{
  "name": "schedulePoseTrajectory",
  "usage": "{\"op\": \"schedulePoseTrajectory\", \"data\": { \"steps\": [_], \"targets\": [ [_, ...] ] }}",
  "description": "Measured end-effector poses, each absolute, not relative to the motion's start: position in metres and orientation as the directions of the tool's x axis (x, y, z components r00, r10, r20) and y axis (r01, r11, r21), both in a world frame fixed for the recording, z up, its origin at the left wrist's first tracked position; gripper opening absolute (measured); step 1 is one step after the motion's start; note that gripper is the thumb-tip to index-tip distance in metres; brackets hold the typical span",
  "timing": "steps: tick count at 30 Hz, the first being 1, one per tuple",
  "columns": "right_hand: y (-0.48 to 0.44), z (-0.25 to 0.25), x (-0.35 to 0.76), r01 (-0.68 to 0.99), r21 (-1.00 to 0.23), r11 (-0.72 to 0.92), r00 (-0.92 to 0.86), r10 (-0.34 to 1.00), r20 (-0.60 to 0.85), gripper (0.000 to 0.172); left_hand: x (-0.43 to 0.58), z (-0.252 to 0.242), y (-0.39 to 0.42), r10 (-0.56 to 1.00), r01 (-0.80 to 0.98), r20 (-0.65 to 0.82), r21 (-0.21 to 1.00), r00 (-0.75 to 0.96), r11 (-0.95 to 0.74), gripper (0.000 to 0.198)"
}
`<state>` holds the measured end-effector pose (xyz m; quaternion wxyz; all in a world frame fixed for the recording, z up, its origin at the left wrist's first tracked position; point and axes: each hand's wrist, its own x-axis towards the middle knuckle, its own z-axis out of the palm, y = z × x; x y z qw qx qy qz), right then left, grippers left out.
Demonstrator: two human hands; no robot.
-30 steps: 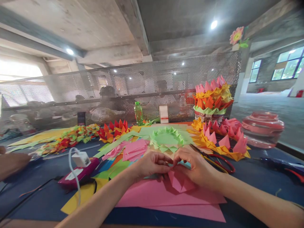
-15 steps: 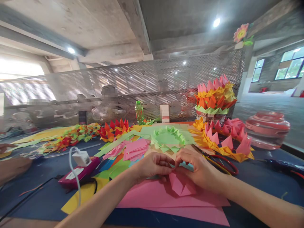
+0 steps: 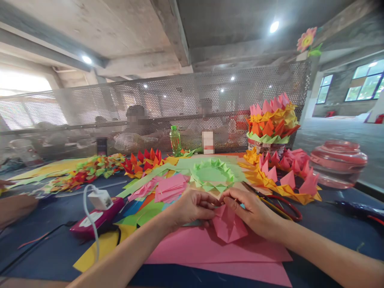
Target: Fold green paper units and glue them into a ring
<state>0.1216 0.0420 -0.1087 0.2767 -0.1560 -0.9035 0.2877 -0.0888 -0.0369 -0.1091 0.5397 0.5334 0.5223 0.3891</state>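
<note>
A folded pink paper piece (image 3: 230, 229) is held between my two hands, above large pink sheets (image 3: 192, 250) near the table's front edge. My left hand (image 3: 196, 208) pinches its left side, with fingers curled. My right hand (image 3: 247, 208) grips its upper right edge between thumb and fingers. The fingertips of both hands nearly meet at the top of the paper. Just beyond them lies a ring of folded green paper (image 3: 212, 175). To the left of the ring is a stack of small pink sheets (image 3: 171, 187).
Scissors (image 3: 285, 206) lie right of my right hand. A pink power strip (image 3: 97, 220) with a white charger is at left. Pink-yellow paper rings (image 3: 288, 180), a stacked paper lotus (image 3: 271, 120), a jar (image 3: 338, 164) and a green bottle (image 3: 175, 141) stand farther back. Another person's hand is far left.
The folded pink piece has tilted up a little and more of its face shows. My right fingers have shifted slightly along its top edge. The view has moved slightly.
</note>
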Motion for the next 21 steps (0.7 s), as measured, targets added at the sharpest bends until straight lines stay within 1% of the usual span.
{"op": "schedulePoseTrajectory", "data": {
  "steps": [5, 10, 15, 21],
  "targets": [
    [0.044, -0.112, 0.121, 0.165, -0.638, 0.752, -0.809, 0.473, 0.349, 0.034, -0.092, -0.115, -0.033, 0.988, 0.139, -0.108, 0.986, 0.110, 0.092, 0.048],
    [0.049, -0.119, 0.122, 0.196, -0.645, 0.739, -0.794, 0.506, 0.338, 0.038, -0.095, -0.113, -0.032, 0.993, 0.147, -0.079, 0.987, 0.084, 0.066, 0.047],
    [0.052, -0.121, 0.122, 0.192, -0.642, 0.742, -0.784, 0.510, 0.355, 0.035, -0.094, -0.109, -0.033, 0.994, 0.148, -0.073, 0.987, 0.077, 0.061, 0.041],
    [0.052, -0.122, 0.121, 0.177, -0.634, 0.753, -0.774, 0.505, 0.383, 0.028, -0.094, -0.109, -0.033, 0.996, 0.147, -0.075, 0.987, 0.040, 0.069, 0.033]
  ]
}}
